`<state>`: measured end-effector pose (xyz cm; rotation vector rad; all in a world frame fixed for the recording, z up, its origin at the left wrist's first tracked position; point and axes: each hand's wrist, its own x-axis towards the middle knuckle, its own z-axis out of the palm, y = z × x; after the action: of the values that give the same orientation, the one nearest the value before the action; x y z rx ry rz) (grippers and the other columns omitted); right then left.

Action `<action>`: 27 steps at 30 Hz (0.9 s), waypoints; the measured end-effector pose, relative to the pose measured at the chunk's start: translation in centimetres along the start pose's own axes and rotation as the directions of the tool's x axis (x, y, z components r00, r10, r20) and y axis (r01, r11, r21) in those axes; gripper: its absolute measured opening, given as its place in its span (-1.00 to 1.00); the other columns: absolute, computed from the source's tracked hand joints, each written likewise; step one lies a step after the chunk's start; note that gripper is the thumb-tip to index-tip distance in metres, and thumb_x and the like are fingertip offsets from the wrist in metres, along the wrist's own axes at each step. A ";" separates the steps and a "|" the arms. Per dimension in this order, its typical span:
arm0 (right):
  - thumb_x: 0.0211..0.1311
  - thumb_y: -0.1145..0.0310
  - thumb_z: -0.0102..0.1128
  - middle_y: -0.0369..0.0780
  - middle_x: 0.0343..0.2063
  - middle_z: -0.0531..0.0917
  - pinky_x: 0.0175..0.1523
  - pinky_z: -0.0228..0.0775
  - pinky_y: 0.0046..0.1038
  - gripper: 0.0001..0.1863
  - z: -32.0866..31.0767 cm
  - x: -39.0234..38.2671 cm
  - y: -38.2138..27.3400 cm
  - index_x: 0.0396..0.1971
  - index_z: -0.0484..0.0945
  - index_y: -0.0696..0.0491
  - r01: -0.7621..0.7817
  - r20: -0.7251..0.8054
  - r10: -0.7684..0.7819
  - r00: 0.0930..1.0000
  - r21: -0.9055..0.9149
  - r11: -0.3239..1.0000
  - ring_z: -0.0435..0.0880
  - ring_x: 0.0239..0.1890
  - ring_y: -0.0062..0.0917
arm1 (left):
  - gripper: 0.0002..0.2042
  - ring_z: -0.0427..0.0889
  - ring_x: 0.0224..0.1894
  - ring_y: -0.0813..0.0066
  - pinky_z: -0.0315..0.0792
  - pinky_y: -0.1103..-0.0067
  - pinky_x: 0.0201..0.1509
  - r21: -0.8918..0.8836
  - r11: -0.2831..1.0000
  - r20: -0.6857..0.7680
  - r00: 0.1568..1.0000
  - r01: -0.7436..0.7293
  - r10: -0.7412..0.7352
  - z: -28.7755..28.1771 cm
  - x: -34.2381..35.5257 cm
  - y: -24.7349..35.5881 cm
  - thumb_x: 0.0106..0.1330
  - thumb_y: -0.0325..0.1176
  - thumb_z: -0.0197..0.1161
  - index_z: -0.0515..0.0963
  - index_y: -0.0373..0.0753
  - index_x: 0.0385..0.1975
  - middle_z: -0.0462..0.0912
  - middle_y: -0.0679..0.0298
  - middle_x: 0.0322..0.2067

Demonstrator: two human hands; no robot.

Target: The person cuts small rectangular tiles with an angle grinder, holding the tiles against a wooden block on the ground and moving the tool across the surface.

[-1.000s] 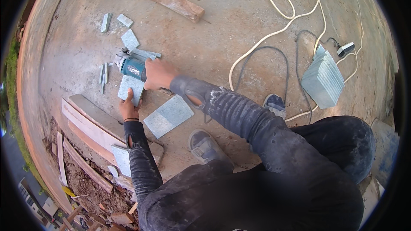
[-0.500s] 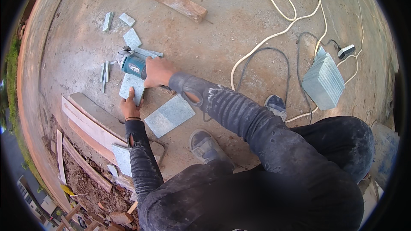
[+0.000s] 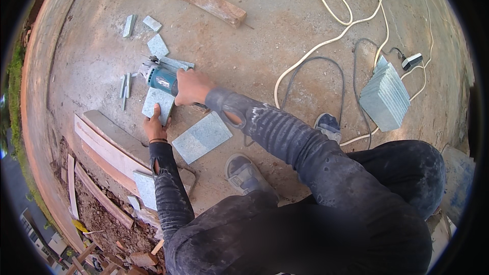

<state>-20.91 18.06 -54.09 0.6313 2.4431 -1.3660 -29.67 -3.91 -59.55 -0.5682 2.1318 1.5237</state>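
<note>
My right hand (image 3: 191, 87) is closed round the body of a teal angle grinder (image 3: 162, 80), its disc end pointing left at the far side of a speckled pale blue-grey tile (image 3: 157, 101). My left hand (image 3: 156, 122) grips that tile's near edge, thumb on top, fingers partly hidden beneath. Whether the disc touches the tile is hard to tell. Narrow offcuts (image 3: 123, 90) and small cut pieces (image 3: 157, 45) lie around the grinder. A larger tile (image 3: 202, 137) lies on the ground to the right of my left hand.
A timber block (image 3: 204, 1) lies at the top. At right are stacked tiles (image 3: 382, 94), a socket strip (image 3: 411, 61), and cream (image 3: 310, 46) and grey cables. Curved boards (image 3: 102, 193), a concrete slab (image 3: 109, 127) and rubble fill the lower left. My shoes (image 3: 244, 173) are below.
The grinder and my right hand have shifted very slightly rightward. My left hand keeps its hold on the tile. The whole view has moved a little.
</note>
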 end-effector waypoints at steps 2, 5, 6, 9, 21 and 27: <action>-0.23 0.20 0.48 0.15 -0.12 0.64 0.06 0.55 -0.21 -0.27 0.0 -0.3 -0.1 -0.03 0.44 0.28 -0.002 -0.007 0.002 1.000 0.003 1.000 0.67 -0.03 -0.03 | -0.62 0.65 -0.28 0.39 0.62 0.48 -0.42 0.004 1.000 0.003 1.000 -0.006 0.006 -0.2 0.0 0.0 0.27 -0.19 0.40 0.50 -0.23 -0.03 0.62 0.25 -0.19; -0.24 0.20 0.49 0.14 -0.15 0.66 0.05 0.55 -0.21 -0.28 0.0 -0.6 0.1 -0.03 0.45 0.26 -0.006 -0.017 0.006 1.000 0.009 1.000 0.67 -0.05 -0.03 | -0.62 0.65 -0.28 0.39 0.62 0.48 -0.42 0.012 1.000 0.007 1.000 -0.008 0.007 0.0 -0.1 0.1 0.27 -0.18 0.39 0.49 -0.22 -0.02 0.62 0.25 -0.18; -0.24 0.20 0.49 0.13 -0.16 0.66 0.05 0.55 -0.20 -0.28 0.0 -0.6 0.2 -0.03 0.45 0.26 -0.005 -0.019 0.005 1.000 0.011 1.000 0.68 -0.05 -0.03 | -0.62 0.65 -0.28 0.39 0.62 0.48 -0.41 0.011 1.000 0.007 1.000 -0.007 0.007 0.0 0.0 0.1 0.27 -0.18 0.39 0.49 -0.22 -0.02 0.62 0.25 -0.17; -0.24 0.20 0.49 0.12 -0.17 0.67 0.04 0.55 -0.19 -0.29 0.0 -0.9 0.4 -0.05 0.46 0.26 0.013 -0.034 -0.013 0.999 0.012 1.000 0.68 -0.06 -0.04 | -0.62 0.65 -0.28 0.40 0.62 0.48 -0.41 0.011 1.000 0.009 1.000 -0.008 0.008 0.0 0.0 0.1 0.27 -0.18 0.39 0.49 -0.22 -0.02 0.62 0.25 -0.17; -0.22 0.19 0.48 0.12 -0.15 0.66 0.06 0.55 -0.21 -0.30 -0.2 -1.1 0.3 -0.05 0.48 0.26 -0.013 -0.030 0.014 0.999 0.009 1.000 0.68 -0.04 -0.05 | -0.62 0.64 -0.25 0.41 0.62 0.47 -0.40 0.013 1.000 0.013 1.000 0.002 -0.003 -0.1 0.0 0.0 0.28 -0.17 0.38 0.50 -0.18 0.00 0.62 0.28 -0.17; -0.22 0.18 0.48 0.13 -0.14 0.66 0.08 0.54 -0.22 -0.29 -0.1 -1.2 0.5 -0.03 0.47 0.27 -0.017 -0.013 0.017 1.000 0.019 1.000 0.67 -0.04 -0.05 | -0.62 0.64 -0.25 0.41 0.61 0.47 -0.39 0.012 1.000 0.009 1.000 -0.009 0.008 -0.1 -0.1 -0.1 0.28 -0.17 0.38 0.50 -0.16 0.01 0.63 0.28 -0.17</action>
<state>-19.68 18.06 -53.88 0.6666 2.4322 -1.3845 -29.54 -4.00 -59.50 -0.5476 2.1377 1.5143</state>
